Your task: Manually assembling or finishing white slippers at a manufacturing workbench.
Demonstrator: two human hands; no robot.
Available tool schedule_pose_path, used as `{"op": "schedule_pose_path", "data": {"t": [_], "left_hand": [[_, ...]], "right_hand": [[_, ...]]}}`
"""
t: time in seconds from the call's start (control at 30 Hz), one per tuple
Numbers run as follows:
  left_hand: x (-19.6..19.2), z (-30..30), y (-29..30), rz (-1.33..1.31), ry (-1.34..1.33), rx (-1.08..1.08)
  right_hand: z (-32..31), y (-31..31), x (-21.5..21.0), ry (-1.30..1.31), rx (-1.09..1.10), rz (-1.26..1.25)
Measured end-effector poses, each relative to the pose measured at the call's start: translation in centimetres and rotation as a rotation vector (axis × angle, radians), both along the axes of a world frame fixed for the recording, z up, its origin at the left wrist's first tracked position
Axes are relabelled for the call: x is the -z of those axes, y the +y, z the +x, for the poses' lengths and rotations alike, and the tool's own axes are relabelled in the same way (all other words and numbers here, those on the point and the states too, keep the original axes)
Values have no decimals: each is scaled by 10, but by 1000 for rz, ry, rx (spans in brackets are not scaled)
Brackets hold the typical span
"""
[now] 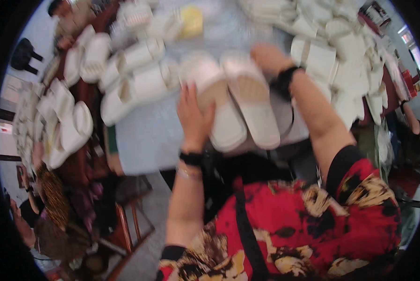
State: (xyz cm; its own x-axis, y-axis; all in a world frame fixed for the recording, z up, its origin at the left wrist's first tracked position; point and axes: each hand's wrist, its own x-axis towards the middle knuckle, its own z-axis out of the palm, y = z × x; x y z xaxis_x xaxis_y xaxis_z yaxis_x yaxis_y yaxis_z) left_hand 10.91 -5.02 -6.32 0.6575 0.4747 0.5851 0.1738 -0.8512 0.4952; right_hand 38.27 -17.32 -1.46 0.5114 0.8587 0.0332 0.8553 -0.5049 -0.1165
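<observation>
A pair of white slide slippers lies side by side in front of me, the left slipper (226, 124) and the right slipper (256, 110), heels toward me. My left hand (195, 117) is at the outer side of the left slipper, fingers stretched out and thumb apart, gripping nothing. Whether it touches the slipper I cannot tell. Beside the toe end of the right slipper is my right hand (270, 58), blurred, its fingers bent and partly hidden. Black bands circle both wrists.
More white slippers (139, 89) line the left side of the pale blue table cover (144, 145). A heap of white slippers (350, 56) fills the right. A yellow item (191, 21) sits at the back. Other people work at both sides; a wooden stool (128, 225) stands lower left.
</observation>
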Motion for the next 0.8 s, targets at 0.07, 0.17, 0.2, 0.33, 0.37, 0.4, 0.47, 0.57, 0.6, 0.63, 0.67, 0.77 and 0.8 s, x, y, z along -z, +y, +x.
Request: {"op": "schedule_pose_path", "data": {"t": [0.07, 0.17, 0.2, 0.33, 0.37, 0.4, 0.47, 0.57, 0.6, 0.63, 0.67, 0.77, 0.8], "left_hand": [[-15, 1, 2, -49, -3, -33], [-3, 4, 10, -77, 3, -42], [-1, 5, 11, -96, 13, -41], [0, 14, 2, -95, -19, -42], [-3, 15, 1, -76, -40, -42], [-4, 15, -1, -67, -56, -47], [0, 8, 2, -59, -41, -55], [-2, 0, -1, -107, -7, -56], [-7, -10, 8, -134, 48, -112], [-4, -3, 3, -108, 49, -128], [3, -2, 0, -82, 27, -117], [-4, 10, -11, -135, -37, -43], [-1, 9, -9, -133, -24, -74]], "right_hand": [[6, 1, -22, -52, -132, 129], [30, 10, -10, -136, -121, 273], [31, 10, -18, -188, -125, 288], [28, 0, -64, -234, -123, 259], [26, 0, -71, -260, -201, 314], [21, -4, -74, -264, -198, 302], [-10, -6, -87, -172, -195, 425], [-15, -23, -98, -264, -164, 554], [-26, -24, -107, -265, -136, 738], [-37, -26, -116, -257, -108, 926], [-54, -36, -136, -45, -44, 1081], [-101, -74, -146, 130, -47, 1129], [-109, -88, -137, 46, -82, 985]]}}
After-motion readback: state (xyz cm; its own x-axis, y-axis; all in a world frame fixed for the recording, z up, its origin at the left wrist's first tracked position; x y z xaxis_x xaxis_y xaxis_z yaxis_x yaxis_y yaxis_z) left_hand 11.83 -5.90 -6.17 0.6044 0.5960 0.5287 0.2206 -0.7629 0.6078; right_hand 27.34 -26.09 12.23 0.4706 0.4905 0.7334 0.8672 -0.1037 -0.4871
